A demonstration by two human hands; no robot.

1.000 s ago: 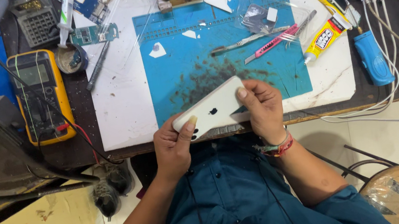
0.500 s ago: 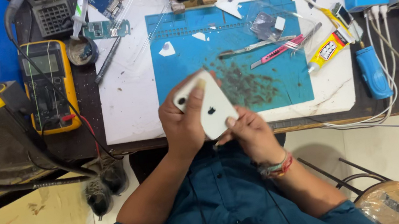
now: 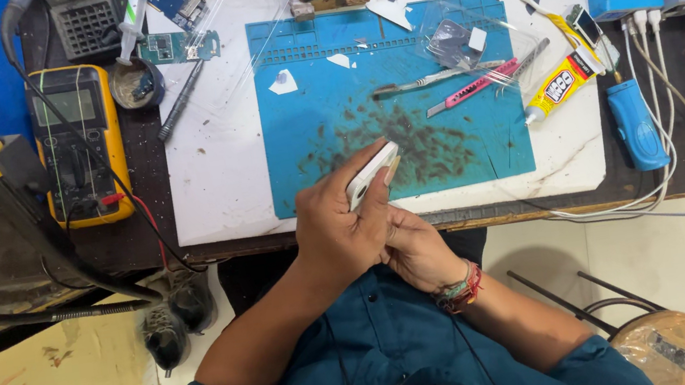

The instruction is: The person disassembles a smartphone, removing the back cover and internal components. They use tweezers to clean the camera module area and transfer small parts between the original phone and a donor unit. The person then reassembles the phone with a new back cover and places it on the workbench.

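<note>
Now my left hand [image 3: 340,234] grips the white phone [image 3: 372,174] edge-on above the counter [image 3: 225,192], tilted so its side faces me; my right hand [image 3: 414,250] cups it from below, steadying it beside the blue mat [image 3: 459,125].

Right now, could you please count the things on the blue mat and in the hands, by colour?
White: 1, phone, held on edge by left hand and right hand
Pink: 1, utility knife
Silver: 1, tweezers
Total: 3
</note>
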